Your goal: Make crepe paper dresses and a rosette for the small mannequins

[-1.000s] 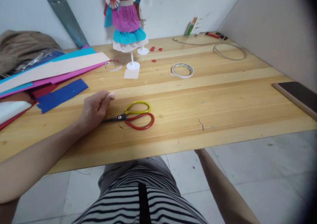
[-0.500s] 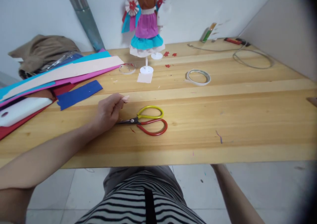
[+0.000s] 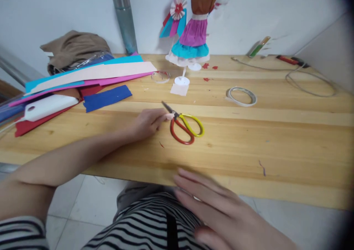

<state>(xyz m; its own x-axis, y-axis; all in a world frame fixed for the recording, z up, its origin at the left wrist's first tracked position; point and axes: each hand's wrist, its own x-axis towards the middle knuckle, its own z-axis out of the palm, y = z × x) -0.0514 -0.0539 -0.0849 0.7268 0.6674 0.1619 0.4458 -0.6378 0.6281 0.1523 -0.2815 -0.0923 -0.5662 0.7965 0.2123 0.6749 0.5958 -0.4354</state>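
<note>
My left hand [image 3: 148, 124] is closed in a pinch on a small pale pink paper piece [image 3: 169, 116], just above the table. Beside it lie scissors [image 3: 176, 115] with one red and one yellow handle, their dark blades pointing up and left; the paper overlaps them near the pivot. Over the table's front edge and my lap, my right hand [image 3: 218, 205] is held with fingers stretched, holding nothing, slightly blurred. A paper doll figure [image 3: 195, 32] in a purple, blue and white skirt stands on a white stand behind, with a pale paper square [image 3: 179, 89] at its base.
Coloured paper strips [image 3: 91, 75] and a white glue gun [image 3: 51, 106] lie at the left, near a blue strip [image 3: 107, 98]. A tape roll [image 3: 242, 96] is right of centre. A cable [image 3: 309, 84] curls at the back right. A grey bottle [image 3: 125, 25] leans against the wall.
My right hand has risen from below the table edge into view, fingers stretched. The scissors have turned, blades now pointing away. My left hand still pinches the paper; the camera view has shifted.
</note>
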